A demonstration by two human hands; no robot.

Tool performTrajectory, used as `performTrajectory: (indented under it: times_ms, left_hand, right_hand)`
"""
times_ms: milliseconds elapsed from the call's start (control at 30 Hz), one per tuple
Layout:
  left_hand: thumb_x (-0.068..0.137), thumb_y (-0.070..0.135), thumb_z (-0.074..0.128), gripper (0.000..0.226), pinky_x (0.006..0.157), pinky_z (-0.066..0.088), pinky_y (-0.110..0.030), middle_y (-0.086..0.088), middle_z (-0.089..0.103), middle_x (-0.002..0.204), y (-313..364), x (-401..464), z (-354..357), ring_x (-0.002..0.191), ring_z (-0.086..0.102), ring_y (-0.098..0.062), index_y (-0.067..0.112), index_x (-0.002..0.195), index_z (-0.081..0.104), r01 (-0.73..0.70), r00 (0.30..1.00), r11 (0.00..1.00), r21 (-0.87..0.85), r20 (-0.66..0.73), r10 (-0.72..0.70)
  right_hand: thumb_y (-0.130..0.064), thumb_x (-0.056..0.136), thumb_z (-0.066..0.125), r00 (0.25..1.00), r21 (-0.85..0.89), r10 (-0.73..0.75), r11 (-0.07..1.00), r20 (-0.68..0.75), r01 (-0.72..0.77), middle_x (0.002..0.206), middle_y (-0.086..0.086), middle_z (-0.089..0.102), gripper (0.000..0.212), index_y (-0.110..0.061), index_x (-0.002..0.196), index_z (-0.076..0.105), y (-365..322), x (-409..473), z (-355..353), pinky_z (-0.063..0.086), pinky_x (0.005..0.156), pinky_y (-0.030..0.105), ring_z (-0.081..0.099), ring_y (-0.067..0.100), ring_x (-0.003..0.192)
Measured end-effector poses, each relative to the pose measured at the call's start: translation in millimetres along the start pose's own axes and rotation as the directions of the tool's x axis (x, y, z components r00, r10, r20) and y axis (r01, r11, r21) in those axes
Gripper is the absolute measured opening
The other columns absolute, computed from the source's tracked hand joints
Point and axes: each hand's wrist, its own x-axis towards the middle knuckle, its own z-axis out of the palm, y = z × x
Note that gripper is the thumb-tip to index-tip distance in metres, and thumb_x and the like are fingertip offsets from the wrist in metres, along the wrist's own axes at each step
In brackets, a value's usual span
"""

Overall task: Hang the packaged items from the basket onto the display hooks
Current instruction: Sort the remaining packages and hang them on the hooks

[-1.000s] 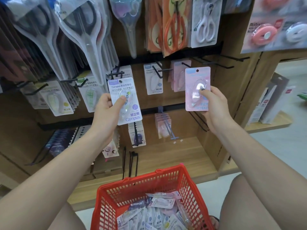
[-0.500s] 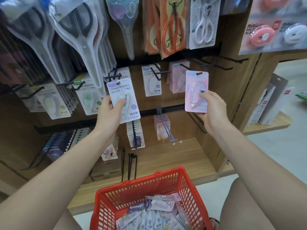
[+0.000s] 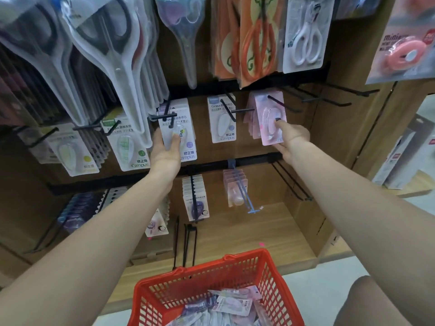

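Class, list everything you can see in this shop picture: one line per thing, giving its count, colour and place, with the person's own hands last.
pink packet: one, pink, on a hook in front of a pink stack, middle row.
white Campus packet: one, white and lilac, at a hook left of centre.
red basket: one, red, bottom centre, holding more packets; count unclear.
scissors packs: several, clear, orange and white, top row.
other correction tape packets: several, white, middle and lower rows.
bare hooks: several, black, right of the pink stack.
left hand: one, holds the white Campus packet.
right hand: one, fingers on the pink packet.
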Motion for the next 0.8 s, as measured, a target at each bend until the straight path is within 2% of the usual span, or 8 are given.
performTrajectory:
  times_ms: [133, 233, 333, 467, 600, 667, 733, 800]
  left_hand:
    - [0.109, 0.048, 0.044, 0.061, 0.118, 0.035, -0.044, -0.004, 0.044, 0.161, -2.5, 16.5, 10.0, 0.147, 0.042, -0.031, 0.031, 0.164, 0.025, -0.014, 0.999, 0.999, 0.053, -0.049, 0.016]
    - [0.109, 0.048, 0.044, 0.063, 0.119, 0.034, -0.043, -0.007, 0.042, 0.162, 0.5, 20.5, 12.0, 0.148, 0.041, -0.033, 0.032, 0.165, 0.020, 0.005, 0.999, 0.996, 0.086, -0.052, -0.001]
    - [0.107, 0.051, 0.048, 0.070, 0.121, 0.031, -0.044, -0.005, 0.032, 0.167, -5.0, 12.8, 8.5, 0.152, 0.036, -0.029, 0.033, 0.166, 0.015, 0.020, 1.000, 0.998, 0.056, -0.019, -0.019]
    - [0.105, 0.054, 0.051, 0.077, 0.125, 0.028, -0.046, -0.012, 0.022, 0.168, -30.3, -20.5, 0.0, 0.152, 0.033, -0.029, 0.028, 0.165, 0.011, 0.024, 1.000, 0.995, 0.096, 0.017, -0.026]
    - [0.108, 0.035, 0.053, 0.059, 0.111, 0.043, -0.033, -0.010, 0.043, 0.145, -67.0, -77.8, -7.3, 0.124, 0.053, -0.015, 0.020, 0.158, 0.026, -0.075, 0.995, 0.981, 0.177, 0.079, 0.061]
    - [0.108, 0.026, 0.054, 0.044, 0.101, 0.049, -0.026, -0.006, 0.050, 0.133, -90.5, -107.8, -12.9, 0.113, 0.057, -0.010, 0.018, 0.148, 0.038, -0.155, 0.982, 0.968, 0.195, 0.140, 0.130]
    - [0.106, 0.019, 0.055, 0.027, 0.087, 0.051, -0.022, -0.004, 0.055, 0.120, -116.5, -134.8, -19.6, 0.099, 0.059, -0.008, 0.020, 0.132, 0.046, -0.230, 0.964, 0.944, 0.235, 0.187, 0.188]
    - [0.105, 0.015, 0.056, 0.019, 0.080, 0.049, -0.025, -0.001, 0.056, 0.110, -144.3, -157.4, -25.5, 0.090, 0.057, -0.010, 0.021, 0.121, 0.050, -0.263, 0.951, 0.920, 0.290, 0.240, 0.196]
  right_hand:
    - [-0.023, 0.095, 0.072, 0.998, 0.007, -0.033, 0.999, 0.056, 0.032, 0.130, 0.019, 0.067, 0.042, -0.003, 0.130, 0.062, -0.6, 16.5, 12.8, 0.060, 0.094, 0.040, 0.069, 0.026, 0.101]
    - [-0.032, 0.089, 0.074, 1.000, 0.021, 0.008, 1.000, 0.024, -0.008, 0.126, 0.011, 0.065, 0.051, -0.012, 0.133, 0.056, 13.1, 16.3, 13.0, 0.057, 0.100, 0.042, 0.067, 0.027, 0.109]
    - [-0.048, 0.086, 0.073, 0.999, -0.090, 0.041, 0.995, -0.012, -0.042, 0.132, 0.007, 0.058, 0.069, -0.019, 0.143, 0.047, 41.4, 4.0, 6.9, 0.052, 0.103, 0.043, 0.061, 0.029, 0.114]
    - [-0.031, 0.093, 0.069, 0.990, -0.177, -0.124, 0.978, -0.065, 0.111, 0.117, 0.003, 0.059, 0.049, -0.014, 0.135, 0.052, 89.3, -38.1, -6.5, 0.043, 0.088, 0.028, 0.059, 0.021, 0.104]
    - [-0.012, 0.094, 0.066, 0.963, -0.185, -0.249, 0.956, -0.100, 0.228, 0.106, 0.003, 0.061, 0.027, -0.012, 0.119, 0.055, 147.5, -94.6, -19.8, 0.042, 0.071, 0.006, 0.059, 0.006, 0.084]
    - [-0.003, 0.090, 0.064, 0.937, -0.224, -0.336, 0.924, -0.093, 0.309, 0.104, 0.007, 0.061, 0.023, -0.013, 0.108, 0.055, 178.9, -118.1, -26.0, 0.043, 0.074, 0.007, 0.057, 0.002, 0.080]
    - [-0.004, 0.086, 0.063, 0.905, -0.292, -0.422, 0.874, -0.055, 0.389, 0.106, 0.008, 0.061, 0.025, -0.018, 0.104, 0.053, 207.6, -132.9, -34.8, 0.047, 0.081, 0.019, 0.060, 0.013, 0.086]
    - [-0.007, 0.085, 0.061, 0.899, -0.345, -0.437, 0.850, -0.037, 0.399, 0.110, 0.008, 0.061, 0.028, -0.020, 0.107, 0.051, 228.6, -137.2, -45.2, 0.049, 0.085, 0.029, 0.060, 0.020, 0.093]
